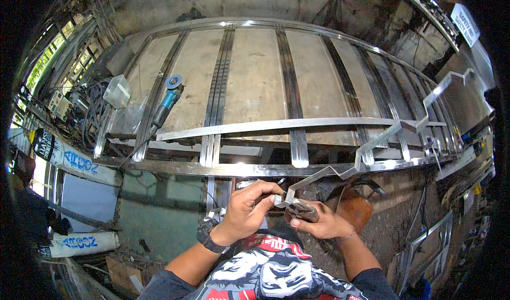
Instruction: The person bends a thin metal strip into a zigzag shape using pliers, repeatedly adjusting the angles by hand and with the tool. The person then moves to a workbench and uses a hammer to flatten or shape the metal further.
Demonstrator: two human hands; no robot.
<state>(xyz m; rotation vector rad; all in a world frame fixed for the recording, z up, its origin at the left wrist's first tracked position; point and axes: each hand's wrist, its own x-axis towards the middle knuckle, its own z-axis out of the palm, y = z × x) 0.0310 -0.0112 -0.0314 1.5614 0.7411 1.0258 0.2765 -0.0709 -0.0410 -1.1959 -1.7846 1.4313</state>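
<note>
A long silvery metal strip (317, 175), bent into zigzag steps, runs from in front of my chest up and out to the far right. My left hand (250, 204) is closed, its thumb and fingers pinching the near end of the strip. My right hand (320, 221) is closed around a worn, dark metal hand tool (303, 210) that looks like pliers. The tool lies against the bent strip, close to its near end. How its jaws meet the metal is hidden by my fingers.
A shiny metal frame (241, 170) with several crossbars spans the workbench ahead. A loose flat bar (239, 128) lies across it. A blue angle grinder (168, 101) and a clear plastic container (117, 91) rest at left. An orange-brown round seat (354, 210) stands below right.
</note>
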